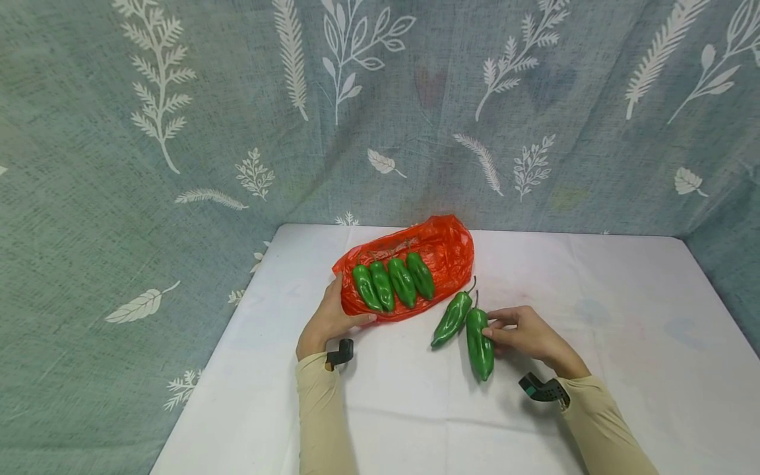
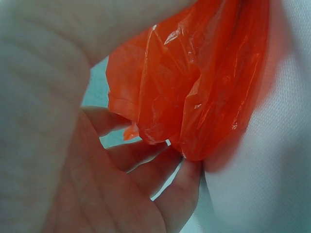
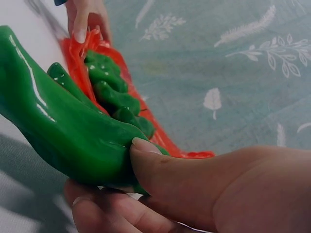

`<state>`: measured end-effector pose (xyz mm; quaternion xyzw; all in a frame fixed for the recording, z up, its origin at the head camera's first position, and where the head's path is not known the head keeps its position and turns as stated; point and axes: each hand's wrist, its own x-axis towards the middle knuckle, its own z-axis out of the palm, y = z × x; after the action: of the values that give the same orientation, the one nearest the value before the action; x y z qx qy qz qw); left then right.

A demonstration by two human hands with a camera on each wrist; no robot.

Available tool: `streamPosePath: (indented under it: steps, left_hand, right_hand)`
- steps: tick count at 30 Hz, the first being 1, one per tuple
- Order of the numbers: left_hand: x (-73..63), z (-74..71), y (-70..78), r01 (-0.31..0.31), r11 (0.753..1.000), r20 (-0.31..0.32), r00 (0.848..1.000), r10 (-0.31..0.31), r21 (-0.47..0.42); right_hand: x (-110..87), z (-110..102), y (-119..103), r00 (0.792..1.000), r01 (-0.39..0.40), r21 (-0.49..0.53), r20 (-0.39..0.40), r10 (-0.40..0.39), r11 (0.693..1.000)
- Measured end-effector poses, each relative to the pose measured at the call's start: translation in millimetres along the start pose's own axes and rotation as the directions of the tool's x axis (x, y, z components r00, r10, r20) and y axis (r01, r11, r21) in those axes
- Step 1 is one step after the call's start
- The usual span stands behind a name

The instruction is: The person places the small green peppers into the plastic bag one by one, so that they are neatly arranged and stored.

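Observation:
My right hand [image 1: 525, 335] pinches a glossy green chili pepper [image 1: 478, 346] between thumb and fingers. In the right wrist view this pepper [image 3: 73, 121] fills the left side, the thumb pressing on its upper face. Another green pepper [image 1: 452, 319] lies on the table just left of it, stem toward the back. My left hand [image 1: 332, 318] grips the left end of a red plastic bag [image 1: 451, 254], thumb along the front edge. In the left wrist view the fingers curve around the crinkled bag [image 2: 170, 87]. Several green peppers [image 1: 402, 282] lie in a row on the bag.
A white cloth [image 1: 404, 402] covers the table. Behind it hangs a grey-green curtain [image 1: 392, 178] with white leaf prints, which continues down the left side. Dark wrist straps [image 1: 543, 389] sit over beige sleeves [image 1: 323, 415].

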<state>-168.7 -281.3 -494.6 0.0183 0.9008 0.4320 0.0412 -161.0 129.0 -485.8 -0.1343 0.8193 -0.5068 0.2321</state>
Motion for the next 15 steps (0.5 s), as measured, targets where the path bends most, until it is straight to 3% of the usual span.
streamPosePath:
  steps: [15]
  left_hand:
    - [1.1, 0.6, -0.3, -0.016, 1.000, -0.002, 1.000, 0.016, -0.014]
  right_hand:
    - [0.0, -0.1, 0.1, 1.000, -0.017, 0.009, -0.022, 0.018, 1.000]
